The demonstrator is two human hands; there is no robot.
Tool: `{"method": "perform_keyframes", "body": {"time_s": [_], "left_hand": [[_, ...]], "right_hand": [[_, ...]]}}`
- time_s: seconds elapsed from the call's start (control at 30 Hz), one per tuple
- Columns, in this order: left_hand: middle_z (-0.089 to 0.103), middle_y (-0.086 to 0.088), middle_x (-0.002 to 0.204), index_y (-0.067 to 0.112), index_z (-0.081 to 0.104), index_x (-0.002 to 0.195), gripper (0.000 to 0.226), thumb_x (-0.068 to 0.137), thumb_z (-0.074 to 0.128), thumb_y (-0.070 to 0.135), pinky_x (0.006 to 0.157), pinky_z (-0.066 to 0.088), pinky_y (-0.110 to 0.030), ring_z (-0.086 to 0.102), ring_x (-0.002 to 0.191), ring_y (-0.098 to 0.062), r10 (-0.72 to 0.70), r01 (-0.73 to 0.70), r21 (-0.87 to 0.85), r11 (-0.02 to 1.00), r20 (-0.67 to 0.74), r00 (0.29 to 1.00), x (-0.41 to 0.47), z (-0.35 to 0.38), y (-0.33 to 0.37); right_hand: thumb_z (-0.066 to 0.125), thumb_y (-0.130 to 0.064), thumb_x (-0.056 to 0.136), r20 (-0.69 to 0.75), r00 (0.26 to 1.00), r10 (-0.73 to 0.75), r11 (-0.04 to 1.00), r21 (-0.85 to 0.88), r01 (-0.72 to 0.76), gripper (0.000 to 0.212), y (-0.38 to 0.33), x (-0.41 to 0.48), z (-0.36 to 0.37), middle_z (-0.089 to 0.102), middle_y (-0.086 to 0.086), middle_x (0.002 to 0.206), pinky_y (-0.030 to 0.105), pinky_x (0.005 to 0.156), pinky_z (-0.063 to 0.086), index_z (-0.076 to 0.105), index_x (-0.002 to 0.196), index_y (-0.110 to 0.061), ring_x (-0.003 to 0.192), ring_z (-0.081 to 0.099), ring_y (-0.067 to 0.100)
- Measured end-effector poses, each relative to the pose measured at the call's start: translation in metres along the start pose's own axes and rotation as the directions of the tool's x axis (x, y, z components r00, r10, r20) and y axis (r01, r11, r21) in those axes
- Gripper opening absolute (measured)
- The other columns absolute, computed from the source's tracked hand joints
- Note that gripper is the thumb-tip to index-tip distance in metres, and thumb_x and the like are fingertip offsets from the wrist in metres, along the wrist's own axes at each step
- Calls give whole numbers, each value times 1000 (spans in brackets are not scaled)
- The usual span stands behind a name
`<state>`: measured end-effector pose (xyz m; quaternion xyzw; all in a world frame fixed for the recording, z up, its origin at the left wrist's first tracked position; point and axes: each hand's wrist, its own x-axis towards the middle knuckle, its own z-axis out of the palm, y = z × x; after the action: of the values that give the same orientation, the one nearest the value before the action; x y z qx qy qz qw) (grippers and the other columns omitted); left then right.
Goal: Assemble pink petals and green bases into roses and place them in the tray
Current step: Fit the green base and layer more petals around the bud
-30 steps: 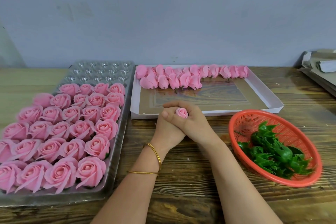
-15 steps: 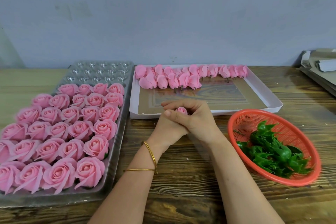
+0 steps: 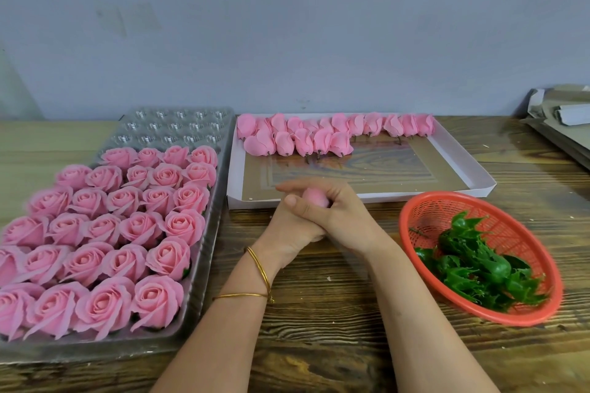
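Grips of left hand (image 3: 285, 234) and right hand (image 3: 348, 217) tight around one pink bud (image 3: 315, 196); one tray (image 3: 178, 125), one basket (image 3: 424, 205).

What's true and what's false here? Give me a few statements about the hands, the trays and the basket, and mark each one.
1. The left hand and right hand are clasped around one pink rose bud. True.
2. The red basket holds pink petals. False: it holds green bases.
3. The clear tray has empty cells in its far rows, beyond the finished roses. True.
4. The white box is filled with petals from edge to edge. False: the pink petal heads lie only along its far side.
5. The gold bangles are on the right wrist. False: they are on the left wrist.
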<state>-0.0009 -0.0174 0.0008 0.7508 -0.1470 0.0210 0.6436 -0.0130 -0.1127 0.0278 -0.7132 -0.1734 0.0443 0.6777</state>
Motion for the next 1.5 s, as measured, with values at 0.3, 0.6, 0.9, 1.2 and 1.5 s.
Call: {"method": "perform_keyframes", "body": {"time_s": [0.3, 0.6, 0.9, 1.2, 1.5], "left_hand": [[61, 24, 59, 33, 51, 73, 47, 84, 58, -12, 56, 41, -2, 56, 62, 19, -36, 35, -40, 999, -5, 999, -3, -5, 8], [65, 9, 59, 29, 71, 64, 35, 63, 70, -6, 54, 46, -15, 62, 62, -4, -13, 33, -206, 978, 97, 995, -6, -9, 17], [71, 15, 69, 41, 74, 72, 54, 69, 69, -12, 62, 48, -10, 67, 74, 3, 22, -12, -202, 979, 47, 999, -6, -11, 20], [70, 9, 67, 27, 71, 68, 40, 70, 72, -12, 60, 52, -16, 66, 69, -2, -8, 8, -175, 985, -3, 1000, -6, -11, 16], [65, 10, 62, 16, 65, 71, 32, 71, 71, -16, 58, 48, -16, 59, 64, 0, -14, 6, -150, 989, -54, 998, -5, -9, 16]], "right_hand": [[53, -49, 88, -15, 996, 87, 993, -84, -88, 44, -6, -3, 1, 70, -6, 117, 36, 111, 40, 70, 118, -21, 116, 60, 7], [36, -59, 93, -138, 969, 206, 974, 126, -189, 57, -6, 0, 0, 75, 0, 107, 43, 107, 45, 76, 107, -20, 108, 67, 12], [37, -36, 105, -138, 970, 199, 975, 124, -182, 44, -11, -2, 6, 73, 7, 110, 43, 107, 44, 72, 112, -8, 109, 66, 17], [35, -31, 106, -211, 962, 171, 985, 54, -164, 43, -9, 0, 8, 72, 10, 110, 41, 105, 47, 69, 113, -6, 108, 67, 18], [37, -14, 105, -280, 952, 125, 989, -36, -141, 31, -5, 3, 7, 67, 10, 116, 43, 104, 45, 64, 120, -8, 112, 62, 20]]}}
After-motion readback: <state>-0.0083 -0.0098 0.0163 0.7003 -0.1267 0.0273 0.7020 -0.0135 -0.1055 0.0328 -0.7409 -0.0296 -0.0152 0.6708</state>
